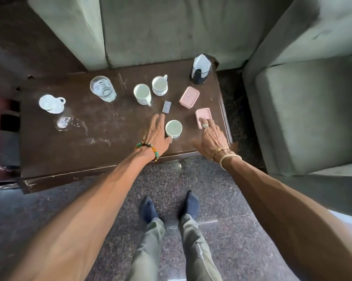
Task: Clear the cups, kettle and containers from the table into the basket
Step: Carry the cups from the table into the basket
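forearms [90, 189] reaching over table [90, 138].
left hand [158, 131], wide, is flanking nearest white cup [173, 128] to grip; right hand [210, 138], flat, is touching nearer pink container [201, 114].

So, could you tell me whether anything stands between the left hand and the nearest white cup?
Nothing visible does. The left hand lies open right beside the cup, thumb at its near side, with only bare table around them. The basket is not in view, so the way there cannot be judged.
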Demonstrator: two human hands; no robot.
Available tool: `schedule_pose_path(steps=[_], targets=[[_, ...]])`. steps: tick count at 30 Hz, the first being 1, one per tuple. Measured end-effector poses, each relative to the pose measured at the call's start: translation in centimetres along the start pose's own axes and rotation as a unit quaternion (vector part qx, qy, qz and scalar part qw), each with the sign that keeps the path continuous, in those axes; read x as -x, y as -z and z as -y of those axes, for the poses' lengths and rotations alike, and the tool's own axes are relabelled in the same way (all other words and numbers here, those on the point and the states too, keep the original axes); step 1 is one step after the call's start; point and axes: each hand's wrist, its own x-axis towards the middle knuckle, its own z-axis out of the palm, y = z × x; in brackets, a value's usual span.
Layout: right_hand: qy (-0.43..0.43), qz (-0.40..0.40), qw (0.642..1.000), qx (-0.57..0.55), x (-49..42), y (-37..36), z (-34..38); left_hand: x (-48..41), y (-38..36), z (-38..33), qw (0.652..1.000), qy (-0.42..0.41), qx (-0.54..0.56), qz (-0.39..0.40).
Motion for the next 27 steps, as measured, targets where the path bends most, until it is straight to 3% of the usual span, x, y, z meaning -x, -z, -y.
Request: schedule_pose_path(steps=[11, 16, 22, 27], targets=[[-0.013, 0.109, 0.991, -0.073, -9.0, -9.5, -0.5, -6.4, -9.1, 5.0, 0.99, 0.119, 0.037, 0.065], [0.013, 0.115, 0.989, -0.091, -11.8, -11.5, 0.0, -8.3, -11.3, 4.8, 0.987, 0.117, 0.096, 0.052], [0.02, 0.096, 0.99, -0.103, -11.5, -11.9, 1.2, -8.8, -11.1, 4.1, 0.981, 0.139, 0.131, -0.036], [0.042, 0.077, 0.989, -0.119, -9.3, -10.1, 3.6, -6.4, -7.4, 4.7, 0.981, 0.126, 0.144, -0.021]])
